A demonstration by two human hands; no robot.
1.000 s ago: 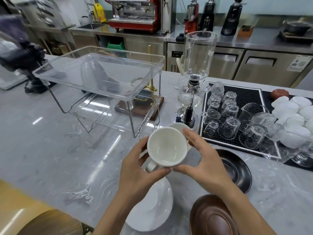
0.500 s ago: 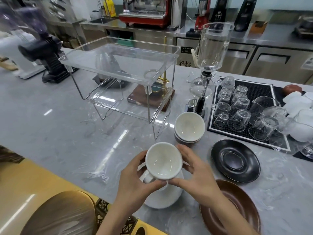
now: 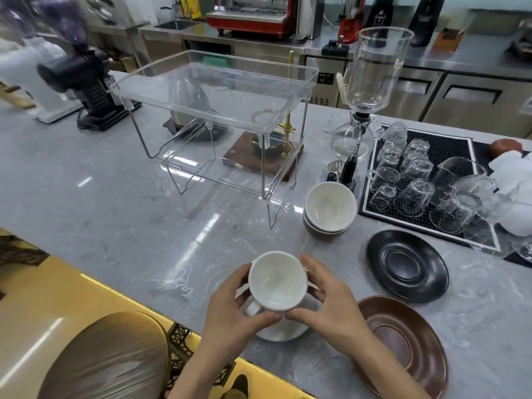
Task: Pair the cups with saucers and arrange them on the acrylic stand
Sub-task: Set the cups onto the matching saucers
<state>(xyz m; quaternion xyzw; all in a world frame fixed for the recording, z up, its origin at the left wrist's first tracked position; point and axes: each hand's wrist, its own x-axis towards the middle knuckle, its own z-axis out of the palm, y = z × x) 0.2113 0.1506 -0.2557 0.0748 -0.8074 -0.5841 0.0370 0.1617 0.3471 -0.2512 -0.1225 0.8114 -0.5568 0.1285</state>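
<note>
1. The first pairing is in hand. Both hands cradle a white cup (image 3: 277, 280) right over a white saucer (image 3: 283, 331) near the front edge of the counter (image 3: 115, 197). I can't tell whether the cup's foot already touches the saucer.
2. The left hand (image 3: 230, 309) curls round the cup's left side, thumb by the handle. The right hand (image 3: 325, 300) curls round the right side, thumb and fingertips pinching the wall.
3. As I read it, the next move is to seat the cup square in the saucer's well, then lift cup and saucer together by the saucer's rim and carry the pair to the stand (image 3: 214, 110), kept level so the cup doesn't slide.
4. The stand sits further back and left of centre. It has a clear upper tray and a lower shelf on thin legs, and neither holds any crockery yet.
5. More cups wait in a stack (image 3: 329, 208) just right of the stand's front leg. A black saucer (image 3: 407, 264) and a brown saucer (image 3: 403, 347) lie to the right of the hands.
6. What could get in the way:
   - the stack and the glass siphon (image 3: 364, 110) stand close to the stand's right side;
   - the thin front legs are hard to see;
   - the mat of glasses (image 3: 426, 182) sits further right, clear of the path.
</note>
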